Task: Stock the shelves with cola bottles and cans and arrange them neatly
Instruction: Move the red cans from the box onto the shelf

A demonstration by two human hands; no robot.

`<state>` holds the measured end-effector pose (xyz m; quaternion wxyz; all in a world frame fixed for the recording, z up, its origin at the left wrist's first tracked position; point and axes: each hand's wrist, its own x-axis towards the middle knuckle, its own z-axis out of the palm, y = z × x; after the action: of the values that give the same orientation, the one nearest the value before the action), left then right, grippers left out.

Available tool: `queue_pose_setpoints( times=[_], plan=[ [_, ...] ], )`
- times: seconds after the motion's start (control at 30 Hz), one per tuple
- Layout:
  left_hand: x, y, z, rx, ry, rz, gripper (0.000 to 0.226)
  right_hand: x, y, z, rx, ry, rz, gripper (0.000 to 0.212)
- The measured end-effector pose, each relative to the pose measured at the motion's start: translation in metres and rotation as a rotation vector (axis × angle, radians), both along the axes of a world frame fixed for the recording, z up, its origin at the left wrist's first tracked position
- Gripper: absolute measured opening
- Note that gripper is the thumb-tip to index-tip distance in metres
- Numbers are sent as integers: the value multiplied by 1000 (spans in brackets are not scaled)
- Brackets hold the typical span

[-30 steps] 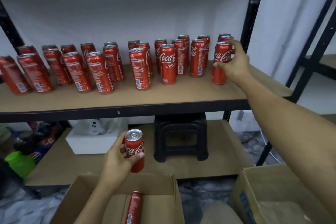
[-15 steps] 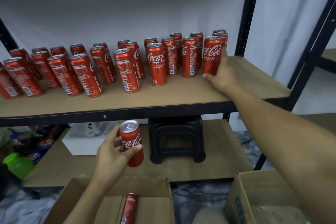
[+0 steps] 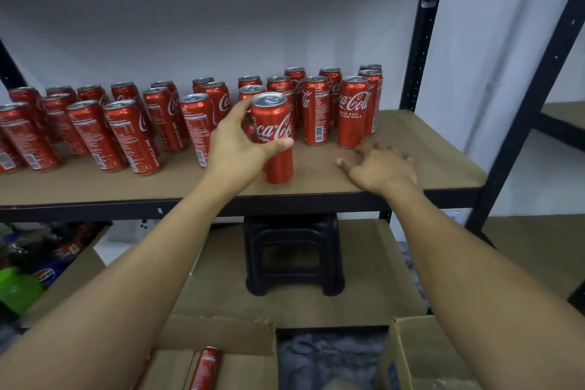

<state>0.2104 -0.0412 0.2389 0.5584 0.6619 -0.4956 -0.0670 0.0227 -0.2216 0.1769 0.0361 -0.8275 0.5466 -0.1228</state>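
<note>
Nearest, bottom of view: cardboard box [image 3: 234, 367] sitting open w/ one red can [image 3: 205, 369] lying on its side inside. 2nd box [image 3: 421, 355] sitting to the right of it; contents not readable. Grey floor [image 3: 329, 358] showing between the two.

Mid: lower shelf [image 3: 373, 282] carrying a black stool [image 3: 292, 255] at centre. Far left on that level, a green object [image 3: 15, 291] and a Pepsi bottle [image 3: 44, 274] sitting partly in shadow.

Upper shelf [image 3: 427, 155]: both forearms reaching up over its front edge.
- L hand [image 3: 235, 149] gripping an upright cola can [image 3: 275, 136], thumb lying across the logo, fingers curling round the far side. Can standing near the front edge, approx centre of shelf, in front of the rows. Can't tell if its base is touching the board.
- R hand [image 3: 380, 165] lying open, palm down, fingers spreading on the board, right of the held can, holding nothing. Fingertips sitting near the base of the front-right can [image 3: 353, 112].

Farther: can rows [image 3: 126, 133] standing upright, more than one deep, running from the left edge to right of centre, labels facing mixed ways.

Farthest: white wall [image 3: 221, 25] backing the shelf; black upright post [image 3: 421, 41] rising at right.
</note>
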Motion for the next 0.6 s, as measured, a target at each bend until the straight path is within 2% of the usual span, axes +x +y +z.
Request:
queue_pose_setpoints(
  times=[0.17,0.37,0.5,0.6],
  plan=[
    [-12,-58,-10,-36,45,45,84,2,-2,-1,-13,-5,-31,88],
    [-6,-102,-27,-51,4,74,85,3,-6,-3,14,13,-54,95],
    [-4,-114,-39,-68,-28,145,90,5,-8,-1,43,32,-72,101],
    [-7,-108,-48,-7,-81,151,90,6,-8,-1,43,20,-74,102]
  ],
)
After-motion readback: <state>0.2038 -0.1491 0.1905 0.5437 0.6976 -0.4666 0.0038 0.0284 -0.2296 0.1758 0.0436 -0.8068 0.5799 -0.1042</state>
